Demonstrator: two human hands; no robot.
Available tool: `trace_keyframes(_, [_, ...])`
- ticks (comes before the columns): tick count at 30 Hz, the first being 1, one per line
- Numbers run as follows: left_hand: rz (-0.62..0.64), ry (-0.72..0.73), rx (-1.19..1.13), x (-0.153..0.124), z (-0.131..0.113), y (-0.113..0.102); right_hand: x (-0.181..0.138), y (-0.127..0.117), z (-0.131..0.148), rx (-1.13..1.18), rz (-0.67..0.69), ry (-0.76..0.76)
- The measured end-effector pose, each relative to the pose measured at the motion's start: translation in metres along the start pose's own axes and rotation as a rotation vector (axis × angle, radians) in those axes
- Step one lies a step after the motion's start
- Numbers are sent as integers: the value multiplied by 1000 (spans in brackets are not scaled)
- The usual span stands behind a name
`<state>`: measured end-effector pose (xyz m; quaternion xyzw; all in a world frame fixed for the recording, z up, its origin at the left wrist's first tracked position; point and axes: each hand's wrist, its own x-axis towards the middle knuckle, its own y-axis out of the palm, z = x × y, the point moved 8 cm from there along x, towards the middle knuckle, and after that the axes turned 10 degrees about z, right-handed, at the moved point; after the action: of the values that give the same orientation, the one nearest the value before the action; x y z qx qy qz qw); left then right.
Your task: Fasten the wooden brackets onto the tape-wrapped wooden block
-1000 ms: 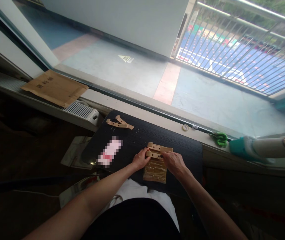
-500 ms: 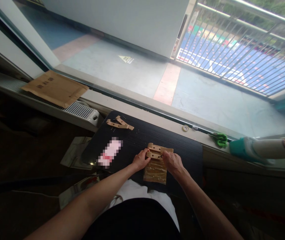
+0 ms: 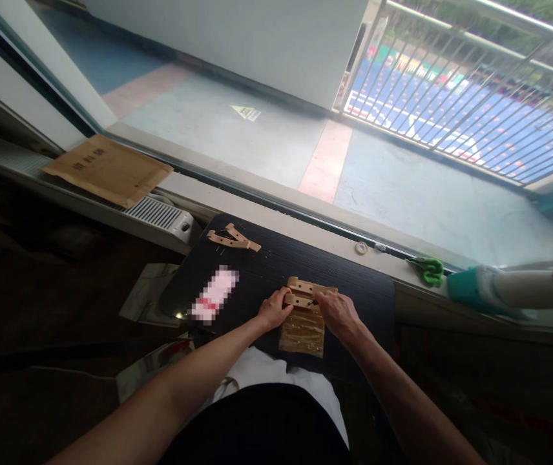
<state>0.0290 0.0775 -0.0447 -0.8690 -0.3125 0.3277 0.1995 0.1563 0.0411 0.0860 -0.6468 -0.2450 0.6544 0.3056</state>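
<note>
On the dark table (image 3: 257, 284), my left hand (image 3: 275, 310) grips the left end of a light wooden strip with dark holes (image 3: 300, 301). My right hand (image 3: 339, 313) is closed near the strip's right end around a small dark tool, most of it hidden by my fingers. Just behind lies a second wooden strip (image 3: 305, 286), parallel to the first. Both rest at the upper part of a brown board wrapped in shiny, wrinkled film (image 3: 302, 334). Farther left are two similar wooden pieces (image 3: 232, 239), set in a V shape.
A pixelated pink item (image 3: 215, 294) lies on the table's left. Along the window sill are a tape roll (image 3: 361, 248), green-handled scissors (image 3: 431, 271) and a teal and white cylinder (image 3: 494, 287). A brown envelope (image 3: 112, 171) rests on the radiator (image 3: 160, 216).
Both hands keep their places on the wooden strip. The whole view has shifted very slightly; nothing else visibly differs.
</note>
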Motion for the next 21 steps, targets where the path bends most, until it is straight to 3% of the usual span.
trace_keyframes(13, [-7, 13, 7, 0, -1, 0, 2, 4, -3, 0, 14, 79])
trace_keyframes(21, [-6, 1, 10, 1, 1, 1, 0, 3, 8, -42, 7, -18])
